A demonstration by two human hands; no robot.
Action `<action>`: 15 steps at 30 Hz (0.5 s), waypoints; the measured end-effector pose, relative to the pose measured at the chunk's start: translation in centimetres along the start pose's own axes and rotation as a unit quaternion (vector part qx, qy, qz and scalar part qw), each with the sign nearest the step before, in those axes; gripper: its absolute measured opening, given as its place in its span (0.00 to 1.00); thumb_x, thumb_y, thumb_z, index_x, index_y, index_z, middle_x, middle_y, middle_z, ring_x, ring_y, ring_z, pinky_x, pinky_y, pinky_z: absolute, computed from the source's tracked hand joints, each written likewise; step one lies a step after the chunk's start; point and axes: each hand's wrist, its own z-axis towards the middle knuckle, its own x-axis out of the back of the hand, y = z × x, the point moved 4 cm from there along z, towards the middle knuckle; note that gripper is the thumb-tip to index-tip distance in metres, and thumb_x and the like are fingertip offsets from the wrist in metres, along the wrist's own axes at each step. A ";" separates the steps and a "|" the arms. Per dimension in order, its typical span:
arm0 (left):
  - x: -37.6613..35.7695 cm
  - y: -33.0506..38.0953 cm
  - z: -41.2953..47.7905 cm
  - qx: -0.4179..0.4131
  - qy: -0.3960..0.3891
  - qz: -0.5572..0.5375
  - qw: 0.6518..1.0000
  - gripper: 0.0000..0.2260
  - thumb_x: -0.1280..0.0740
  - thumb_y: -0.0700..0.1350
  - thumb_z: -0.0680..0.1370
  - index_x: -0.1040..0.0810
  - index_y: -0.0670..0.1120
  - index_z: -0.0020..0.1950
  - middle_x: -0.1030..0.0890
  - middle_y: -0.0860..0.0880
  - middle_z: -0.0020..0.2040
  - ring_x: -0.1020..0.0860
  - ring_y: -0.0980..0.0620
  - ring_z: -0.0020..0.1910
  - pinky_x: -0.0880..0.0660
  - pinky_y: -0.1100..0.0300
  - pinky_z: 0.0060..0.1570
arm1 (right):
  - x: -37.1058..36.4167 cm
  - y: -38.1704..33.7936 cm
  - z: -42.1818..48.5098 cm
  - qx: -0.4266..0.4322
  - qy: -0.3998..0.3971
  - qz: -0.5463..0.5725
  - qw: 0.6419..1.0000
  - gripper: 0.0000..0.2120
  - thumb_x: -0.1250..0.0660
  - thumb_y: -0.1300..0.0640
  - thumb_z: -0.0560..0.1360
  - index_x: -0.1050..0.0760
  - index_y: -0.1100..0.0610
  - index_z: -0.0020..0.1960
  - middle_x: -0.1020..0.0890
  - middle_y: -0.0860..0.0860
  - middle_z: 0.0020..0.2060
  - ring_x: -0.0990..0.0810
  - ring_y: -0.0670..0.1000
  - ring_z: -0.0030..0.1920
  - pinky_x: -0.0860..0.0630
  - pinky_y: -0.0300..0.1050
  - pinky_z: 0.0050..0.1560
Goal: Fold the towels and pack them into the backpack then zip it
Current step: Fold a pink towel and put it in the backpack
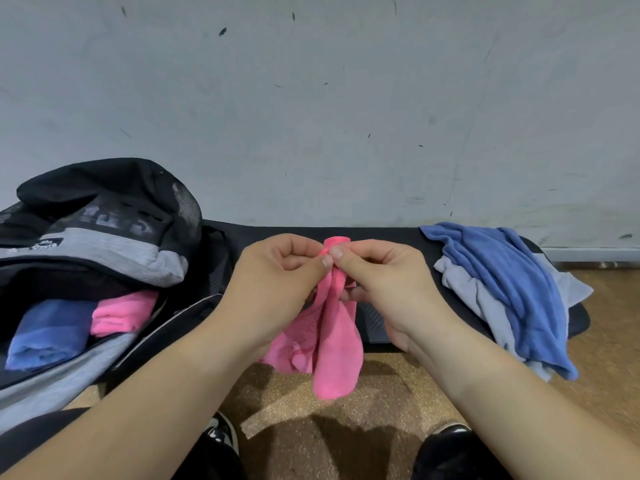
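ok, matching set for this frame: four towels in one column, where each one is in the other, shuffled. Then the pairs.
1. hanging pink towel
2. folded pink towel
3. loose blue towel
4. grey towel

A. inside the open backpack
B. under another towel, on the right
C. pinched by the left hand and right hand
D. on top of the pile on the right

Pairs: 1-C, 2-A, 3-D, 4-B

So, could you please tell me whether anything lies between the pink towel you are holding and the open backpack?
Nothing visible does. The pink towel hangs in the grip of left hand and right hand; the backpack lies open to their left, with two folded towels already inside.
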 end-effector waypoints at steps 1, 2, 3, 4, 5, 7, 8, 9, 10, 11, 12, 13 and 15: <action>0.0 0.1 0.0 -0.002 0.001 0.004 1.000 0.02 0.24 0.43 0.78 0.15 0.45 0.49 0.12 0.45 0.38 0.15 0.53 0.35 0.22 0.57 0.41 | 0.0 -0.1 0.1 -0.002 -0.003 0.001 1.000 0.05 0.26 0.63 0.77 0.14 0.65 0.49 0.14 0.60 0.37 0.15 0.52 0.37 0.17 0.46 0.39; 0.1 0.2 0.0 -0.004 0.007 0.007 1.000 0.03 0.24 0.43 0.78 0.15 0.45 0.49 0.12 0.45 0.37 0.15 0.54 0.34 0.22 0.59 0.38 | 0.0 0.0 0.1 -0.004 -0.004 0.002 1.000 0.05 0.26 0.63 0.77 0.14 0.65 0.49 0.14 0.61 0.38 0.15 0.52 0.37 0.17 0.46 0.39; 0.2 0.3 0.1 -0.004 0.015 0.007 1.000 0.04 0.24 0.44 0.77 0.15 0.44 0.48 0.13 0.45 0.36 0.16 0.55 0.32 0.23 0.61 0.35 | -0.1 0.0 0.2 -0.004 -0.004 0.006 1.000 0.06 0.26 0.63 0.77 0.14 0.65 0.50 0.14 0.61 0.38 0.15 0.52 0.37 0.16 0.44 0.39; 0.3 0.4 0.2 -0.002 0.022 0.005 1.000 0.04 0.23 0.44 0.77 0.15 0.44 0.47 0.13 0.45 0.35 0.17 0.56 0.31 0.24 0.63 0.33 | -0.1 0.0 0.3 -0.003 -0.002 0.010 1.000 0.06 0.26 0.62 0.77 0.14 0.65 0.50 0.14 0.60 0.38 0.15 0.52 0.37 0.16 0.43 0.39; 0.4 0.4 0.3 0.000 0.025 0.001 1.000 0.04 0.23 0.43 0.77 0.16 0.44 0.47 0.13 0.45 0.34 0.17 0.56 0.30 0.24 0.64 0.32 | -0.1 0.0 0.3 -0.003 0.001 0.011 1.000 0.06 0.26 0.62 0.77 0.14 0.65 0.50 0.14 0.60 0.38 0.16 0.51 0.37 0.15 0.43 0.39; 0.5 0.3 0.5 0.003 0.017 -0.006 1.000 0.04 0.23 0.43 0.77 0.15 0.43 0.47 0.13 0.45 0.35 0.17 0.55 0.31 0.23 0.63 0.33 | -0.4 0.0 0.2 0.001 0.002 -0.008 1.000 0.09 0.27 0.57 0.79 0.14 0.64 0.48 0.15 0.62 0.38 0.17 0.53 0.39 0.14 0.48 0.45; 0.5 0.3 0.6 0.003 0.009 -0.005 1.000 0.04 0.24 0.43 0.77 0.15 0.43 0.47 0.13 0.44 0.36 0.16 0.54 0.32 0.23 0.61 0.35 | -0.5 0.1 0.2 0.003 -0.001 -0.025 1.000 0.13 0.29 0.54 0.81 0.14 0.63 0.48 0.16 0.65 0.39 0.18 0.53 0.40 0.15 0.53 0.49; 0.5 0.3 0.5 0.004 0.000 -0.003 1.000 0.05 0.23 0.44 0.77 0.15 0.43 0.48 0.12 0.43 0.37 0.16 0.53 0.34 0.22 0.60 0.37 | -0.7 0.1 0.1 0.000 -0.009 -0.038 0.999 0.16 0.32 0.50 0.82 0.13 0.62 0.48 0.16 0.68 0.42 0.19 0.53 0.41 0.16 0.58 0.53; 0.5 0.4 0.4 0.004 -0.008 0.000 1.000 0.06 0.23 0.45 0.76 0.15 0.44 0.49 0.12 0.43 0.38 0.15 0.52 0.35 0.22 0.60 0.38 | -0.9 0.0 -0.1 -0.007 -0.019 -0.040 0.999 0.19 0.34 0.48 0.83 0.13 0.61 0.49 0.16 0.69 0.44 0.19 0.53 0.42 0.17 0.61 0.56; 0.5 0.4 0.3 0.002 -0.012 0.008 1.000 0.08 0.22 0.45 0.75 0.16 0.44 0.49 0.12 0.44 0.39 0.14 0.52 0.36 0.21 0.61 0.38 | -1.1 -0.1 -0.2 -0.018 -0.033 -0.026 0.999 0.21 0.37 0.46 0.84 0.13 0.61 0.50 0.15 0.68 0.45 0.18 0.53 0.43 0.18 0.63 0.58; 0.6 0.5 0.2 -0.004 -0.009 0.026 1.000 0.09 0.20 0.44 0.74 0.17 0.44 0.50 0.12 0.45 0.39 0.14 0.52 0.37 0.20 0.60 0.38 | -1.2 -0.1 -0.3 -0.032 -0.049 -0.007 0.998 0.23 0.39 0.46 0.85 0.13 0.62 0.49 0.14 0.66 0.47 0.17 0.53 0.43 0.19 0.62 0.59; 0.8 0.5 0.2 -0.015 0.003 0.050 0.999 0.10 0.19 0.43 0.73 0.17 0.44 0.49 0.12 0.46 0.39 0.14 0.52 0.37 0.19 0.59 0.38 | -1.2 -0.1 -0.4 -0.047 -0.063 0.019 0.997 0.25 0.40 0.45 0.85 0.13 0.62 0.48 0.13 0.64 0.47 0.16 0.53 0.44 0.19 0.61 0.59; 1.4 0.6 0.3 -0.038 0.030 0.077 0.996 0.08 0.20 0.40 0.73 0.18 0.46 0.46 0.13 0.46 0.37 0.17 0.53 0.35 0.21 0.57 0.38 | -1.3 -0.3 -0.5 -0.067 -0.078 0.056 0.993 0.25 0.41 0.46 0.85 0.12 0.61 0.47 0.14 0.61 0.44 0.16 0.53 0.45 0.18 0.59 0.61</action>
